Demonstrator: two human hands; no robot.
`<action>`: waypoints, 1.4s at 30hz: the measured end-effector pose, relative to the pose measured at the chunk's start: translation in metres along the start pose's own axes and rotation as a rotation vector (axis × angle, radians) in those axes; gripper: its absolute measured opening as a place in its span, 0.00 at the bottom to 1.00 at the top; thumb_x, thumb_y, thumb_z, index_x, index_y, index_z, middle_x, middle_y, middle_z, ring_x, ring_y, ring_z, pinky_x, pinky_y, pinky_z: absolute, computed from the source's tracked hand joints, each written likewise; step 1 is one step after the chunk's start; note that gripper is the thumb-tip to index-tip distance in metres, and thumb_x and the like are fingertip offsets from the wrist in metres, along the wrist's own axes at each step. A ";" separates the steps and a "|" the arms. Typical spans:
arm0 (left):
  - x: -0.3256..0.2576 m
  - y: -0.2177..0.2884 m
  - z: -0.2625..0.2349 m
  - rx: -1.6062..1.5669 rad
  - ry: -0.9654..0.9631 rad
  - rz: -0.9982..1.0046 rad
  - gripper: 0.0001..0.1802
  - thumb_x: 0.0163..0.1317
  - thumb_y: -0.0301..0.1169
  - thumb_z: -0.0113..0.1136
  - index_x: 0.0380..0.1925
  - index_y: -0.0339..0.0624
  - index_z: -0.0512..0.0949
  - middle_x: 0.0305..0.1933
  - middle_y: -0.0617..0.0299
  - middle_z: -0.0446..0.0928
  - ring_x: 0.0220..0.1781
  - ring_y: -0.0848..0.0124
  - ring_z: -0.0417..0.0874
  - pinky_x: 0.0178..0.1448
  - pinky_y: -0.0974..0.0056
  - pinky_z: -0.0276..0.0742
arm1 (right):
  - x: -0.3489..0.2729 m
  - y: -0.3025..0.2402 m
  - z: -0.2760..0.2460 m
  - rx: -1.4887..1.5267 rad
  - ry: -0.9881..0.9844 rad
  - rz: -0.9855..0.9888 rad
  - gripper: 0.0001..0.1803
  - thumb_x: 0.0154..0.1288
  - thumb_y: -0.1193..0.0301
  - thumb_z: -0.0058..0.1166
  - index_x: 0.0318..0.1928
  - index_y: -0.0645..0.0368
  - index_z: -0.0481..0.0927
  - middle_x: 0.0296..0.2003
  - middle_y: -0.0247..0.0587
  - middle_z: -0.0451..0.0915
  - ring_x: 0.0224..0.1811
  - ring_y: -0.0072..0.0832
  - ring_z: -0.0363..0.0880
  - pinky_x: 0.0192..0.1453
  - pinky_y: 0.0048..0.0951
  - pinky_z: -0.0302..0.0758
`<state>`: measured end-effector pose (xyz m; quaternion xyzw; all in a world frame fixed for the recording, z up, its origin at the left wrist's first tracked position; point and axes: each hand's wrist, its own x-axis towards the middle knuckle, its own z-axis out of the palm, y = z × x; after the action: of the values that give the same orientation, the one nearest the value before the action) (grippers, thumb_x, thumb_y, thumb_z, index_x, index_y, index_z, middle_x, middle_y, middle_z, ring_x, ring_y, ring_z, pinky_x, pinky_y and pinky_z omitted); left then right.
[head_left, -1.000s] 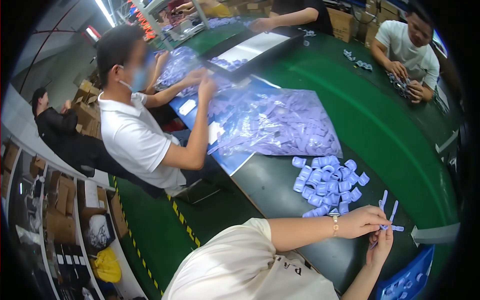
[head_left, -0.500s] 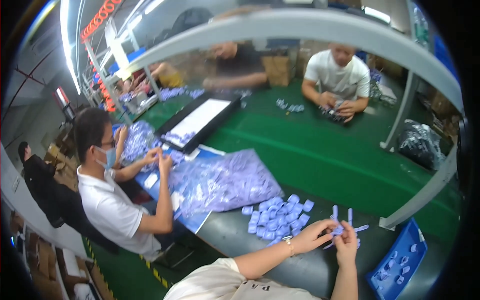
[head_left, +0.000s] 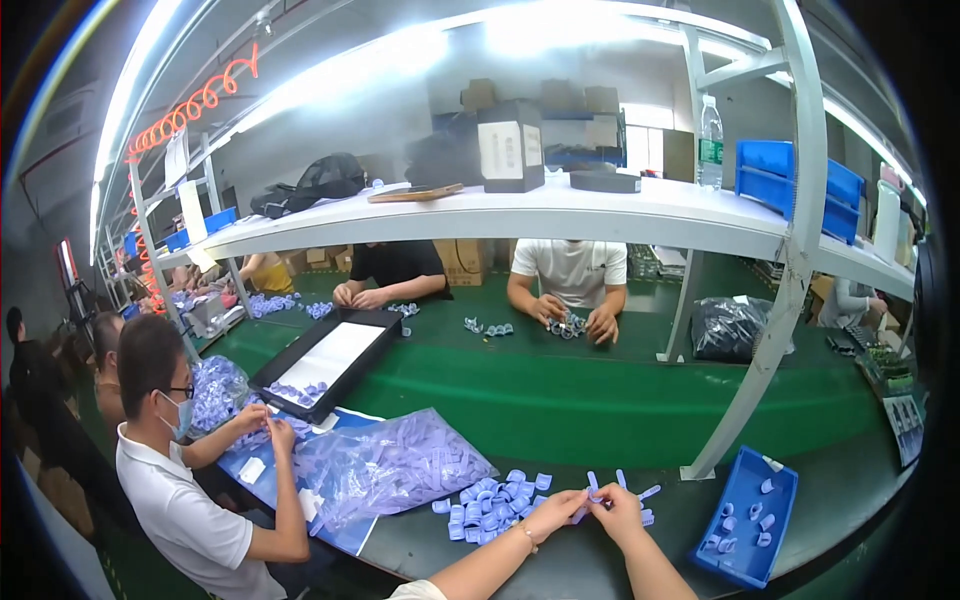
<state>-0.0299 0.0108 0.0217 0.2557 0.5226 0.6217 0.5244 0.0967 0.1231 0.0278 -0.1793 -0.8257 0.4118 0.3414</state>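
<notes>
Close together at the table's near edge, my left hand (head_left: 560,510) and my right hand (head_left: 617,512) pinch a small purple plastic piece between their fingertips. Most of that piece is hidden by the fingers. Several thin purple strips (head_left: 650,491) stick out just beyond my right hand; whether they lie loose or join the held piece I cannot tell. To the left of my left hand is a heap of curved purple plastic pieces (head_left: 490,505). A blue bin (head_left: 785,500) to the right of my right hand holds several similar curved pieces.
A clear bag of purple parts (head_left: 400,465) lies left of the heap. Further left, a masked co-worker (head_left: 185,490) handles small parts. A black tray (head_left: 345,375) stands beyond the bag. A shelf post (head_left: 745,405) rises behind the blue bin; two people work across the green table.
The view has tilted up, bringing the overhead shelf and its contents into sight. My hands stay together on the small purple piece.
</notes>
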 end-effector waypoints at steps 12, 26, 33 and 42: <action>-0.017 -0.013 -0.027 -0.242 -0.125 0.042 0.18 0.71 0.40 0.53 0.56 0.47 0.73 0.51 0.68 0.77 0.50 0.77 0.78 0.53 0.69 0.74 | -0.008 0.005 0.013 0.009 -0.050 -0.302 0.09 0.53 0.69 0.66 0.36 0.54 0.86 0.31 0.41 0.84 0.28 0.33 0.83 0.33 0.31 0.78; -0.019 -0.015 -0.002 -0.131 -0.006 0.325 0.15 0.67 0.28 0.57 0.52 0.39 0.73 0.55 0.62 0.77 0.55 0.75 0.76 0.60 0.69 0.72 | -0.010 0.007 0.015 0.158 -0.037 -0.262 0.06 0.51 0.73 0.65 0.28 0.57 0.80 0.32 0.39 0.78 0.36 0.37 0.77 0.39 0.35 0.72; -0.017 -0.023 -0.001 0.057 0.161 0.212 0.12 0.64 0.23 0.59 0.48 0.38 0.74 0.45 0.64 0.79 0.47 0.77 0.79 0.53 0.71 0.76 | -0.009 0.013 0.010 0.061 0.006 -0.389 0.07 0.51 0.74 0.64 0.29 0.57 0.78 0.32 0.41 0.73 0.37 0.41 0.72 0.42 0.38 0.68; -0.005 -0.005 0.017 -0.085 -0.114 0.028 0.13 0.64 0.28 0.61 0.47 0.37 0.76 0.41 0.64 0.81 0.44 0.78 0.80 0.52 0.72 0.75 | -0.012 0.013 -0.013 0.149 0.103 -0.300 0.03 0.60 0.77 0.55 0.31 0.60 0.74 0.32 0.43 0.78 0.33 0.41 0.76 0.40 0.39 0.71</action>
<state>-0.0117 0.0126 0.0238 0.2754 0.4615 0.6352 0.5547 0.1143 0.1310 0.0178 -0.0490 -0.7918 0.4067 0.4531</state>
